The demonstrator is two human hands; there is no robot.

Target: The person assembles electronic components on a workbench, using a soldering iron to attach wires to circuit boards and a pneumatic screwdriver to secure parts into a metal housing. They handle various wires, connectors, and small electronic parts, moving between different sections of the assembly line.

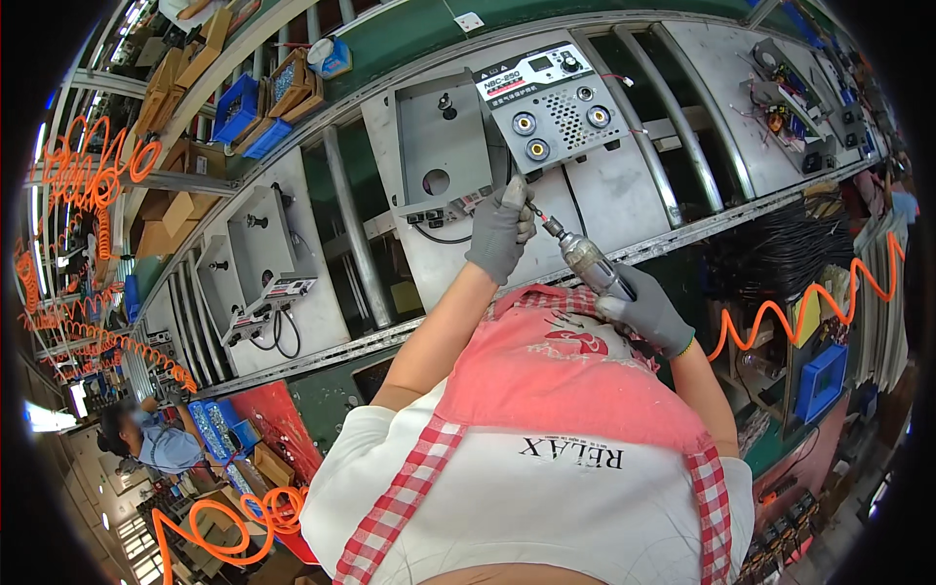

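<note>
My right hand (648,307), in a grey glove, is wrapped round a power screwdriver (588,263) with a grey metal body. Its bit points up and left toward the fingers of my left hand (502,234). That hand, gloved in grey too, is closed at the lower corner of a machine's front panel; whatever its fingers pinch is too small to name. The front panel (561,122) is grey and black, with a small display, a knob, several round sockets and vent holes. Beside it on the left lies an open grey metal housing (439,146) with a round hole.
Metal rollers (356,229) run between pale boards of the conveyor. Another grey housing (258,253) sits farther left, and a part-built unit (790,107) at the right. Orange coiled hoses (809,302) hang on both sides. Blue bins (234,107) line the far edge. A person (166,439) works at left.
</note>
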